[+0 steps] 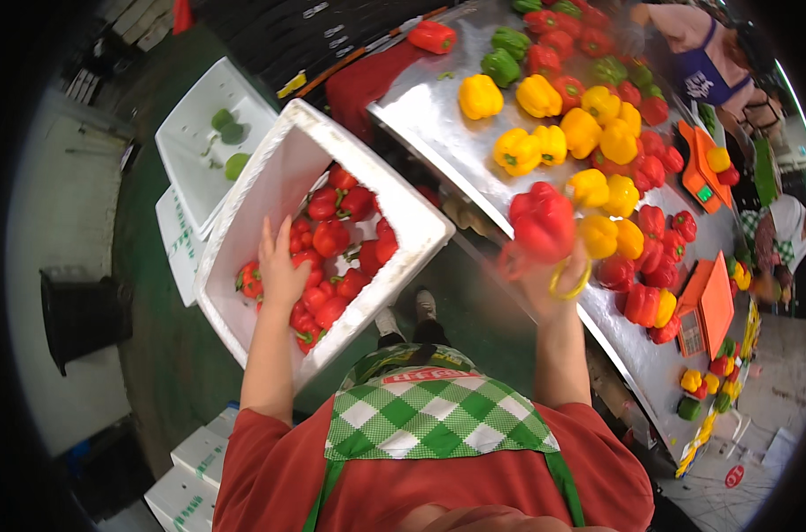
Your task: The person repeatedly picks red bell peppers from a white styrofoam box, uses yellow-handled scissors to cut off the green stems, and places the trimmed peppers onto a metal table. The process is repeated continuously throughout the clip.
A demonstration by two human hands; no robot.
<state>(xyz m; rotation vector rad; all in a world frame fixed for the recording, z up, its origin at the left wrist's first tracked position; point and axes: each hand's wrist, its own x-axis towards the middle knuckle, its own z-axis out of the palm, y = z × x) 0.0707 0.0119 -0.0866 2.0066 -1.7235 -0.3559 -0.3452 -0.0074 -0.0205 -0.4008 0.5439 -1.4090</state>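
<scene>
My left hand (283,275) reaches into a white foam box (243,204), its fingers apart against the red bell peppers (330,238) piled inside. Over the near edge of the metal table, my right hand (553,288) is closed at the underside of a large red bell pepper (542,222). A yellow loop (569,280) like a scissors handle shows at the fingers of that hand; motion blurs the rest of it. Beyond it on the table lie yellow bell peppers (589,188) and red ones (653,238).
The metal table (438,115) also carries green bell peppers (500,67) and two orange scales (706,306). Left of the foam box is a white bin (177,133) with green pieces. A black bin (88,319) stands farther left. Another person (704,53) is across the table.
</scene>
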